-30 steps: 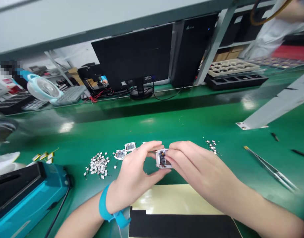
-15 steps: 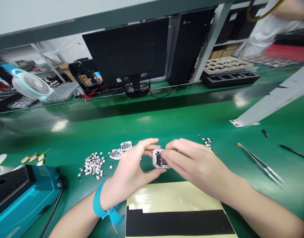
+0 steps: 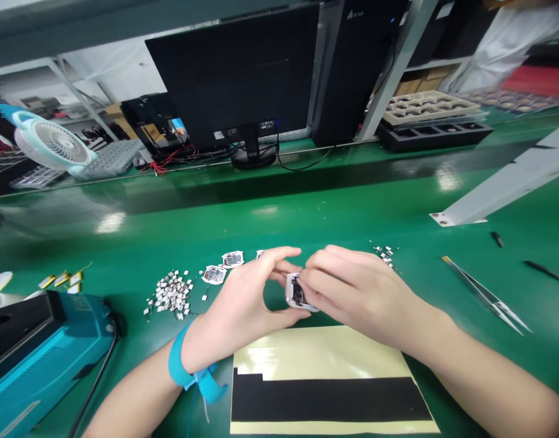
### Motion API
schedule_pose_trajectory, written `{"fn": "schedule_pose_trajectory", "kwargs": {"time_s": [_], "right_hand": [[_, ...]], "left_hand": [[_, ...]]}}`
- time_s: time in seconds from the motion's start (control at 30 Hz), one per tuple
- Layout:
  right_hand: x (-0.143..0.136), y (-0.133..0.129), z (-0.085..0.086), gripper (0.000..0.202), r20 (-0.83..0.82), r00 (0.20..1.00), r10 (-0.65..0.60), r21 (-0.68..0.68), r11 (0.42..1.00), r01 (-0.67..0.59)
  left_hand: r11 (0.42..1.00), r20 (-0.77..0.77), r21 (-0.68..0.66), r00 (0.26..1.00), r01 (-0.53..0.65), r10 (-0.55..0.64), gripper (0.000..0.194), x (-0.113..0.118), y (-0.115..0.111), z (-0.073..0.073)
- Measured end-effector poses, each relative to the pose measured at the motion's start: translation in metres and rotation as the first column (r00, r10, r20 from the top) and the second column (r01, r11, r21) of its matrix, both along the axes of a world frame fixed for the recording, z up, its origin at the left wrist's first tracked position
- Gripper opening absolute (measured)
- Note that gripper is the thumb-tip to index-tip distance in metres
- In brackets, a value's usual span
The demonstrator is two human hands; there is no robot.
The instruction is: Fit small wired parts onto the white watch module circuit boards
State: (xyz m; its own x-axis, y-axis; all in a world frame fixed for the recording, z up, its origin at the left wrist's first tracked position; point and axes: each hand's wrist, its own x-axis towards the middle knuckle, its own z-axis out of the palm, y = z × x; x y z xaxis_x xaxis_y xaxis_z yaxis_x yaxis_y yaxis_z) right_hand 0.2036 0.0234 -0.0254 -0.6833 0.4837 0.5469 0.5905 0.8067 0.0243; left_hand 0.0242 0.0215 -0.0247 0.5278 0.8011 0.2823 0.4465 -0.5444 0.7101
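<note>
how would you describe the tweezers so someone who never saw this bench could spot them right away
Start at the green bench top and look right of the person's right hand. There, below the foot of the slanted white bar, lie the metal tweezers, angled with their points toward the near right. They are long, silvery and two-pronged, unlike the short dark bits lying farther back.

Both my forearms reach in from below, converging at centre. My left hand (image 3: 243, 304) curled, thumb and forefinger pinched. My right hand (image 3: 352, 289) palm-down, fingertips meeting left's. Blue strap on left wrist.
</note>
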Motion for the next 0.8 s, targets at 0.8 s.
{"fn": "schedule_pose_trajectory", "kwargs": {"time_s": [0.8], "right_hand": [[-0.011, -0.007, 0.001, 0.01, -0.45, 0.879, -0.155, -0.185, 0.98, 0.078]], "left_hand": [[0.983, 0.208, 0.103, 0.97, -0.15, 0.127, 0.057, 0.004, -0.012, -0.007]]}}
